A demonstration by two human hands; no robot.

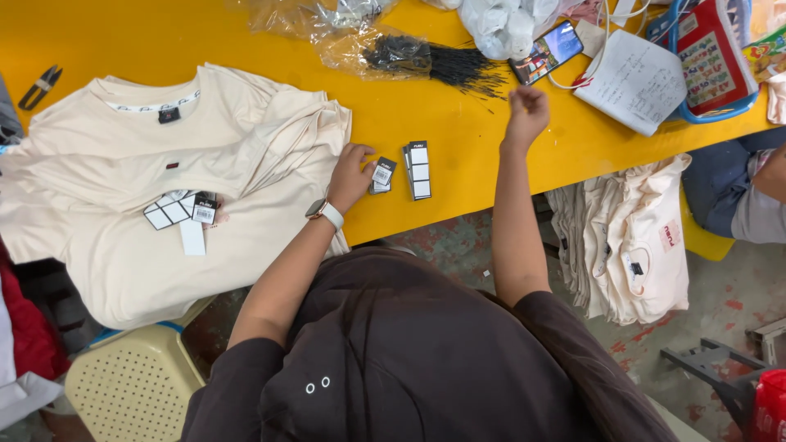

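- The left hand (352,173) pinches a small black-and-white tag (382,174) at the yellow table's (458,131) near edge, just beside the folded cream shirts (164,196).
- A second stack of tags (418,169) stands right next to it.
- The right hand (528,110) is closed into a loose fist further in, near the bundle of black tag strings (458,65); whether it holds one I cannot tell.
- More tags (180,211) lie on the top shirt.

Cream shirts (123,205), black-and-white tags (419,169), yellow table (442,115).
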